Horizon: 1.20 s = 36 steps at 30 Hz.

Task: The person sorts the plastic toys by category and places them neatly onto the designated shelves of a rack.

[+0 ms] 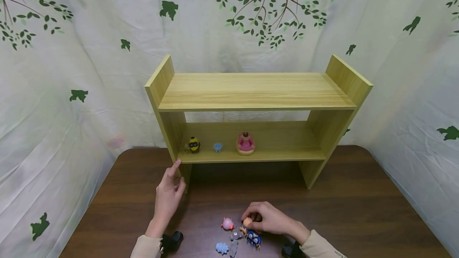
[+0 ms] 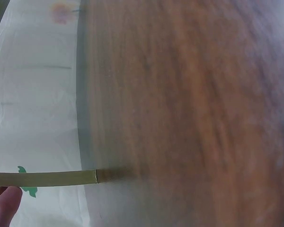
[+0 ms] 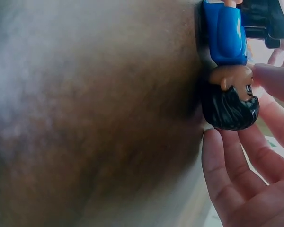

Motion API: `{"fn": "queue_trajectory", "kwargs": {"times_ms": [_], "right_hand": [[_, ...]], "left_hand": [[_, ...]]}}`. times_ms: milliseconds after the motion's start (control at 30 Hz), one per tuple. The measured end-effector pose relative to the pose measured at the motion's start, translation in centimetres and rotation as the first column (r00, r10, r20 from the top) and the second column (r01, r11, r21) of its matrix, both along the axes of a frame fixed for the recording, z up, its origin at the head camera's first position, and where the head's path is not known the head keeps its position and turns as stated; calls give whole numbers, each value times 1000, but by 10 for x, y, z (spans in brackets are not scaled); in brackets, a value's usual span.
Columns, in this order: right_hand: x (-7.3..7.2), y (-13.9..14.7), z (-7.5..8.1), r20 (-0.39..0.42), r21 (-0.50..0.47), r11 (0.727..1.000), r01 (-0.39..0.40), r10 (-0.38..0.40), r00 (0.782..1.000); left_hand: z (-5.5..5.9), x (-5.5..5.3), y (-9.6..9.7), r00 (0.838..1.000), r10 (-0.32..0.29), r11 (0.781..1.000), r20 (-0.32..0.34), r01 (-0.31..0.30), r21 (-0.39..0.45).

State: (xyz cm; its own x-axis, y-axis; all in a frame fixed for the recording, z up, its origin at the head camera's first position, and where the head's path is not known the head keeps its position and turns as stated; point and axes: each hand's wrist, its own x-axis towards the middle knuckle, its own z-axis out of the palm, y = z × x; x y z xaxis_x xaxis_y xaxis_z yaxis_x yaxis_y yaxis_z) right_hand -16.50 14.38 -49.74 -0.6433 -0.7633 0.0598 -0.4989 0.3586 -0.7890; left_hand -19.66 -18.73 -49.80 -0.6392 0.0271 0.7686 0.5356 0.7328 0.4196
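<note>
My left hand point(image 1: 169, 192) touches the front edge of the wooden shelf's left side panel point(image 1: 163, 130) with an extended index finger. In the left wrist view, a fingertip point(image 2: 9, 201) lies against the panel's edge point(image 2: 61, 178). My right hand point(image 1: 270, 218) pinches a small tan-headed figurine point(image 1: 247, 221) low over the table. Beside it lies a blue figurine point(image 1: 254, 239). In the right wrist view, a black-haired figurine in blue point(image 3: 229, 35) lies close to the right hand point(image 3: 248, 179) and hides part of its grip.
On the middle shelf board point(image 1: 283, 152) stand a yellow-and-black figurine point(image 1: 194, 145), a small blue cup-like piece point(image 1: 217, 147) and a pink bear figurine point(image 1: 246, 144). A pink toy point(image 1: 227, 223), grey pieces point(image 1: 234, 246) and a light-blue toy point(image 1: 222, 248) lie on the table point(image 1: 344, 210).
</note>
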Motion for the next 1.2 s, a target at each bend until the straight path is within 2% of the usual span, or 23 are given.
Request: {"fn": "queue_trajectory", "kwargs": {"times_ms": [233,567,767,967,1200], "right_hand": [[-3,1,5,-66,-41,999,34,-37,997],[-8,1,21,-96,-96,992,86,-96,991],[-10,0,25,-156,-159,985,70,-95,983],[-11,0,26,-144,-170,982,87,-112,983],[-12,1,29,-140,-237,967,99,-134,981]], "left_hand": [[0,0,0,1000,0,1000,0,0,-4],[-1,-2,0,1000,2,1000,-6,-2,-3],[-1,-2,0,1000,4,1000,-5,-4,-1],[-1,-1,0,1000,2,1000,-4,-2,3],[-1,0,0,1000,5,1000,-3,-5,-4]]}}
